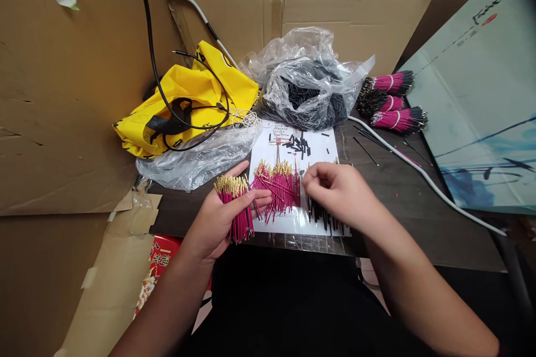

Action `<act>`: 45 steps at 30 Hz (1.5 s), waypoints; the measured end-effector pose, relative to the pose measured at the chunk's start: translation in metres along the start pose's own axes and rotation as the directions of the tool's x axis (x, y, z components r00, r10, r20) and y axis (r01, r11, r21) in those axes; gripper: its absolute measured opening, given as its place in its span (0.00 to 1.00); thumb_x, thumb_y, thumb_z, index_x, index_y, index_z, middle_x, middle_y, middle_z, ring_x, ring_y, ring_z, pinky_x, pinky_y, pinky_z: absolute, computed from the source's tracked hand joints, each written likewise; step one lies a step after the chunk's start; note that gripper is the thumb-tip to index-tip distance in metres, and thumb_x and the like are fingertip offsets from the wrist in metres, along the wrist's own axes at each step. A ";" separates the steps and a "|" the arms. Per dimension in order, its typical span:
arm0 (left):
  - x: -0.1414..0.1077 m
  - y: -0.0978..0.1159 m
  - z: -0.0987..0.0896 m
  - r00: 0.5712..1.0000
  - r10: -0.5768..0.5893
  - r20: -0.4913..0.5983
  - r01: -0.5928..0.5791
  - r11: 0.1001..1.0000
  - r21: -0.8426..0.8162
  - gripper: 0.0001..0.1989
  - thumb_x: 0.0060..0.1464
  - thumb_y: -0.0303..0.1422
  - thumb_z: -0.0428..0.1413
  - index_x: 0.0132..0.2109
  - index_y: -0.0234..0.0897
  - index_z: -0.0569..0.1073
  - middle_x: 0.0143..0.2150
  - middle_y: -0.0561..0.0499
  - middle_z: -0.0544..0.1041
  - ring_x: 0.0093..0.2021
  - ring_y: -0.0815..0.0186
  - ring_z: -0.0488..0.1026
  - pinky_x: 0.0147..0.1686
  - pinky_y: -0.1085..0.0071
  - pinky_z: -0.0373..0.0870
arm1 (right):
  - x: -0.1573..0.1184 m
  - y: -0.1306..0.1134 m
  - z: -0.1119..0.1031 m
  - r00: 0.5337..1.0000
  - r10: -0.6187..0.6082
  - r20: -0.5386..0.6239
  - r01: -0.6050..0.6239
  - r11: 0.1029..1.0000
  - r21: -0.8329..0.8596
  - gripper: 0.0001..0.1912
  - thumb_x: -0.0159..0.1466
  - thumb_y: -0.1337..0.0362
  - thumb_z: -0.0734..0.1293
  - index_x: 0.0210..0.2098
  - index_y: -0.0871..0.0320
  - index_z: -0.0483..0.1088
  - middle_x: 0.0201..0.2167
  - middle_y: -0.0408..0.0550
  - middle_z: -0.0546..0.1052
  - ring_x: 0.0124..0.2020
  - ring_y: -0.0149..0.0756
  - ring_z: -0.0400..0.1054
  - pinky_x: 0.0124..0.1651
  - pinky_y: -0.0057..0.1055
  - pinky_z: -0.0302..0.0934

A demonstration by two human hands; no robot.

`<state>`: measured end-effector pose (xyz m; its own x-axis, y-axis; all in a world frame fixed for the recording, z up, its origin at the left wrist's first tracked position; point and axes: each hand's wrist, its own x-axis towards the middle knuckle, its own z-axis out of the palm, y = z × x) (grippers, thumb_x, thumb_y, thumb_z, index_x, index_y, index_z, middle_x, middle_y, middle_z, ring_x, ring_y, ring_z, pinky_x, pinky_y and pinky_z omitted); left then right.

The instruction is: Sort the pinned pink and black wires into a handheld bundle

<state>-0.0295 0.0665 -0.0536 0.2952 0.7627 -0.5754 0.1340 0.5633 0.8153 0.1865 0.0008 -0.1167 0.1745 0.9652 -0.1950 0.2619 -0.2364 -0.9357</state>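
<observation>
A bundle of thin magenta sticks with gold tips [238, 209] lies in my left hand [220, 215], thumb across it and fingers toward the pile. Beside it, a loose pile of similar sticks [278, 189] rests on a white printed sheet [272, 227]. My right hand [335, 192] is closed, thumb and index finger pinched over the sheet's right part; anything between the fingertips is too small to make out. Dark sticks [324, 218] lie partly hidden under that hand. Small black tubes [301, 145] are scattered on the sheet's upper part.
Behind the sheet stands a clear plastic bag [310, 89] of black tubes. A yellow bag [180, 100] with cables lies at the left. Tied magenta-and-black bundles [397, 119] sit at the back right, near a white cable [419, 167]. Cardboard walls [234, 22] surround the table.
</observation>
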 end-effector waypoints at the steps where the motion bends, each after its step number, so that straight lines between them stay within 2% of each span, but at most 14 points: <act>1: 0.000 0.001 0.000 1.000 -0.001 0.002 0.001 1.000 0.002 0.40 0.57 0.23 0.61 0.72 0.42 0.53 0.44 0.38 0.83 0.43 0.61 0.82 0.47 0.65 0.80 | -0.003 0.005 -0.008 0.998 0.017 -0.055 -0.018 1.000 -0.016 0.05 0.58 0.64 0.65 0.28 0.57 0.72 0.25 0.41 0.75 0.26 0.30 0.66 0.31 0.29 0.58; 4: 0.000 0.002 0.000 1.000 -0.006 0.017 0.006 1.000 0.005 0.40 0.57 0.23 0.61 0.72 0.42 0.53 0.43 0.39 0.83 0.42 0.61 0.82 0.46 0.66 0.80 | -0.013 0.022 -0.030 0.976 0.070 -0.205 -0.112 0.973 -0.203 0.05 0.59 0.62 0.66 0.29 0.55 0.72 0.25 0.41 0.75 0.26 0.31 0.66 0.30 0.30 0.56; 9: 0.003 -0.001 0.003 0.999 -0.001 0.049 0.001 1.000 0.003 0.39 0.58 0.25 0.61 0.72 0.43 0.54 0.43 0.39 0.83 0.43 0.61 0.82 0.48 0.65 0.80 | -0.020 0.034 -0.035 0.972 0.101 -0.212 -0.207 0.796 -0.569 0.11 0.64 0.56 0.64 0.30 0.55 0.70 0.25 0.44 0.75 0.26 0.36 0.64 0.28 0.33 0.48; 12: 0.004 -0.002 0.006 0.998 0.001 0.058 -0.001 1.000 0.000 0.40 0.58 0.25 0.61 0.72 0.43 0.53 0.43 0.39 0.83 0.43 0.61 0.82 0.48 0.66 0.80 | -0.018 0.026 -0.021 0.976 -0.061 -0.210 -0.088 0.769 -0.633 0.10 0.67 0.57 0.62 0.36 0.55 0.71 0.33 0.46 0.77 0.29 0.36 0.66 0.28 0.33 0.46; 14: 0.004 -0.002 0.007 0.999 0.001 0.049 -0.002 1.000 0.004 0.40 0.58 0.25 0.61 0.72 0.43 0.53 0.43 0.39 0.83 0.43 0.61 0.82 0.48 0.66 0.80 | -0.016 0.019 -0.009 0.976 -0.183 -0.118 0.058 0.742 -0.668 0.11 0.69 0.60 0.60 0.38 0.56 0.72 0.36 0.47 0.77 0.31 0.35 0.67 0.29 0.33 0.44; 16: 0.004 -0.001 0.008 0.999 0.002 0.035 -0.003 1.000 0.011 0.40 0.58 0.25 0.61 0.72 0.43 0.53 0.43 0.39 0.83 0.42 0.61 0.82 0.47 0.66 0.80 | -0.014 0.012 0.002 0.971 -0.239 0.009 0.179 0.697 -0.694 0.13 0.70 0.59 0.58 0.37 0.57 0.73 0.34 0.48 0.76 0.30 0.35 0.67 0.28 0.33 0.42; 18: 0.003 0.000 0.008 1.000 0.001 0.023 -0.002 1.000 0.012 0.40 0.57 0.24 0.62 0.71 0.43 0.54 0.43 0.40 0.83 0.42 0.61 0.83 0.47 0.66 0.80 | -0.012 0.008 0.010 0.966 -0.240 0.091 0.233 0.671 -0.704 0.15 0.70 0.57 0.58 0.37 0.57 0.73 0.32 0.47 0.75 0.28 0.35 0.66 0.28 0.34 0.39; 26: 0.002 -0.001 0.004 1.000 0.001 0.005 -0.001 1.000 0.003 0.40 0.57 0.24 0.62 0.71 0.43 0.55 0.42 0.40 0.83 0.43 0.60 0.82 0.48 0.64 0.80 | -0.008 0.008 0.024 0.947 -0.251 0.200 0.318 0.655 -0.685 0.14 0.70 0.59 0.58 0.34 0.58 0.69 0.30 0.46 0.74 0.25 0.32 0.62 0.28 0.35 0.36; 31: 0.003 -0.001 0.003 1.000 -0.005 0.005 0.005 1.000 0.010 0.40 0.56 0.24 0.63 0.71 0.45 0.55 0.43 0.41 0.83 0.42 0.61 0.82 0.47 0.65 0.80 | -0.013 0.006 0.020 0.940 -0.300 0.166 0.336 0.710 -0.619 0.13 0.69 0.59 0.59 0.32 0.58 0.68 0.29 0.45 0.73 0.26 0.32 0.63 0.28 0.35 0.40; 35: 0.003 0.000 0.003 1.000 0.006 0.020 -0.006 1.000 0.025 0.40 0.57 0.25 0.63 0.71 0.45 0.55 0.43 0.41 0.83 0.43 0.61 0.82 0.47 0.66 0.80 | -0.022 0.002 0.014 0.967 -0.253 -0.010 0.194 0.768 -0.610 0.14 0.68 0.58 0.60 0.30 0.58 0.68 0.29 0.45 0.73 0.26 0.32 0.64 0.28 0.34 0.41; 38: 0.002 0.000 0.004 1.000 0.009 0.019 -0.009 1.000 0.025 0.41 0.56 0.26 0.63 0.72 0.43 0.54 0.43 0.40 0.83 0.43 0.61 0.82 0.48 0.65 0.80 | -0.024 0.003 0.017 0.979 -0.187 -0.082 0.085 0.739 -0.669 0.15 0.68 0.58 0.60 0.29 0.58 0.67 0.28 0.47 0.74 0.25 0.32 0.63 0.27 0.34 0.38; 40: 0.002 0.000 0.006 1.000 0.010 0.019 -0.010 1.000 0.028 0.42 0.56 0.26 0.63 0.72 0.42 0.53 0.43 0.40 0.83 0.43 0.60 0.82 0.48 0.65 0.80 | -0.024 0.004 0.021 0.983 -0.180 -0.032 0.107 0.706 -0.700 0.15 0.68 0.59 0.59 0.28 0.59 0.68 0.28 0.48 0.74 0.24 0.32 0.62 0.27 0.35 0.36; 43: 0.001 0.001 0.007 1.000 0.007 0.021 -0.008 0.999 0.032 0.42 0.56 0.26 0.63 0.72 0.42 0.53 0.43 0.40 0.83 0.43 0.60 0.82 0.47 0.65 0.80 | -0.019 0.005 0.022 0.971 -0.212 0.106 0.225 0.678 -0.700 0.15 0.69 0.60 0.58 0.31 0.58 0.69 0.28 0.47 0.74 0.23 0.32 0.63 0.27 0.35 0.35; 45: 0.000 0.001 0.008 1.000 0.001 0.025 -0.001 1.000 0.024 0.41 0.57 0.26 0.62 0.72 0.42 0.53 0.43 0.40 0.83 0.42 0.60 0.82 0.47 0.65 0.80 | -0.015 0.004 0.020 0.968 -0.221 0.119 0.239 0.669 -0.704 0.14 0.70 0.59 0.57 0.34 0.58 0.70 0.29 0.47 0.75 0.24 0.33 0.64 0.27 0.35 0.35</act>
<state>-0.0216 0.0646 -0.0518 0.3186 0.7551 -0.5729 0.1561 0.5544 0.8175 0.1659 -0.0125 -0.1238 -0.0016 0.9999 -0.0169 0.8849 -0.0064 -0.4658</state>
